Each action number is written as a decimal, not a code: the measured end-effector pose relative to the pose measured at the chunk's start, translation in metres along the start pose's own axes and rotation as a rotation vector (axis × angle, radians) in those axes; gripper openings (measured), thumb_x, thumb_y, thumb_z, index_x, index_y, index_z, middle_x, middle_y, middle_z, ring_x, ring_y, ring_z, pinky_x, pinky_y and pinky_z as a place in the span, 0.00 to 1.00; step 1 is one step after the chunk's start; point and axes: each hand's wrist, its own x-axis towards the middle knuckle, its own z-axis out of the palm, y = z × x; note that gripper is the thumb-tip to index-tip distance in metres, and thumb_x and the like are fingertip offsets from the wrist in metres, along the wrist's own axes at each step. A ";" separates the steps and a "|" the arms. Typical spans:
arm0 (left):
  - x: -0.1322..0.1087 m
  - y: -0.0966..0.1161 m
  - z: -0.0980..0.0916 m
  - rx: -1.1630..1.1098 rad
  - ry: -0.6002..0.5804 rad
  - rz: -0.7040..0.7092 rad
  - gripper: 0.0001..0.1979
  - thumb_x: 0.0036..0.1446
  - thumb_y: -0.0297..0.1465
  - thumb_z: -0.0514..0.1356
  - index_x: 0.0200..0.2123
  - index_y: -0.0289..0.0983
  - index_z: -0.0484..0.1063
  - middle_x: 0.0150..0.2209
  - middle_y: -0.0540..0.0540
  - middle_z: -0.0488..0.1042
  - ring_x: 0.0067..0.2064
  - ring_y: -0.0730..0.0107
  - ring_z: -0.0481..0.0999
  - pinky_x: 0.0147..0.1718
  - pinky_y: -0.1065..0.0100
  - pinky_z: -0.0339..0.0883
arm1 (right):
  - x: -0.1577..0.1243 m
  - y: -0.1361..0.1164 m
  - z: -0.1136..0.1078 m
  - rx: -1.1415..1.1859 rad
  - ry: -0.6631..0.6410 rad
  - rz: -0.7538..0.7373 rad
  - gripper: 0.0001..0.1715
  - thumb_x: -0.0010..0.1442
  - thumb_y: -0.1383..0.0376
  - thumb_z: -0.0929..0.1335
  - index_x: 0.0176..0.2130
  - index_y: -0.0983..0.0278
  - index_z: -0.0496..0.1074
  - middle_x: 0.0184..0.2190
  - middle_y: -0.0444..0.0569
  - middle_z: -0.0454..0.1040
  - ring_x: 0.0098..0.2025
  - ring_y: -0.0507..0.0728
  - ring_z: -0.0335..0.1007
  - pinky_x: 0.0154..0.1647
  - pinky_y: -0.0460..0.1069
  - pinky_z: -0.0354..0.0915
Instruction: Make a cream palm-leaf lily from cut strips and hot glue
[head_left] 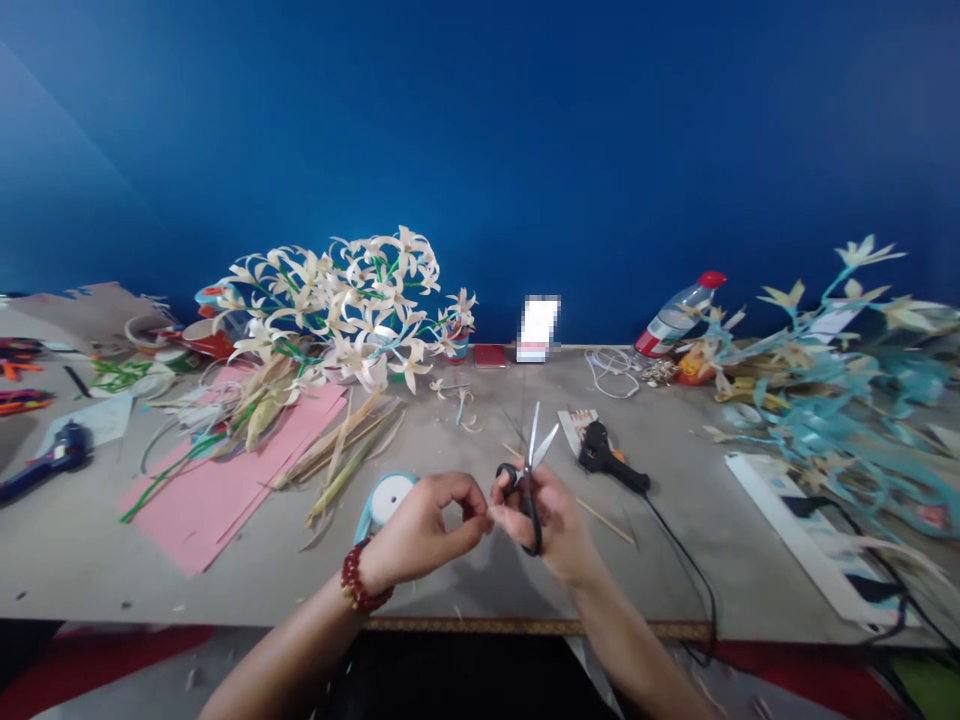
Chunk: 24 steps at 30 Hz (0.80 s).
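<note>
Over the front middle of the table, my left hand (442,525) is closed in a pinch, with thumb and fingertips together. Whatever lies between those fingertips is too small to make out. My right hand (551,520) has a pair of black-handled scissors (531,470) in its fingers, blades apart and pointing up and away. The right thumb and a fingertip meet close beside the left fingertips. Behind my left hand lies a roll of light blue tape (390,495) with a white core. A thin stick (606,520) rests on the table just right of my right hand.
White paper-like flowers (360,300) stand at the back left, above pink sheets (232,480) and dried husk strips (352,450). On the right are a black glue gun (611,458), a white power strip (795,540), a tilted bottle (679,315) and blue-stemmed flowers (795,330). A blue glue gun (56,455) lies far left.
</note>
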 end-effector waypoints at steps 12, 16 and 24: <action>-0.004 -0.007 -0.001 -0.220 0.113 -0.008 0.05 0.57 0.30 0.58 0.31 0.35 0.71 0.32 0.46 0.73 0.35 0.67 0.71 0.38 0.68 0.64 | -0.003 0.011 -0.005 0.015 0.040 0.024 0.19 0.49 0.60 0.75 0.35 0.59 0.65 0.31 0.44 0.72 0.31 0.54 0.69 0.31 0.48 0.64; -0.007 -0.015 0.012 -0.512 0.211 -0.088 0.08 0.58 0.34 0.60 0.36 0.35 0.70 0.34 0.46 0.70 0.36 0.68 0.69 0.37 0.69 0.63 | -0.003 0.008 0.001 0.090 0.157 0.011 0.22 0.47 0.57 0.77 0.36 0.59 0.65 0.30 0.44 0.72 0.28 0.53 0.66 0.28 0.47 0.61; -0.008 -0.020 0.028 -0.652 0.265 -0.062 0.08 0.58 0.34 0.62 0.31 0.35 0.70 0.30 0.49 0.69 0.34 0.70 0.67 0.36 0.69 0.62 | -0.002 0.004 0.009 0.076 0.107 0.021 0.22 0.49 0.55 0.76 0.35 0.61 0.64 0.27 0.41 0.69 0.25 0.50 0.59 0.26 0.46 0.58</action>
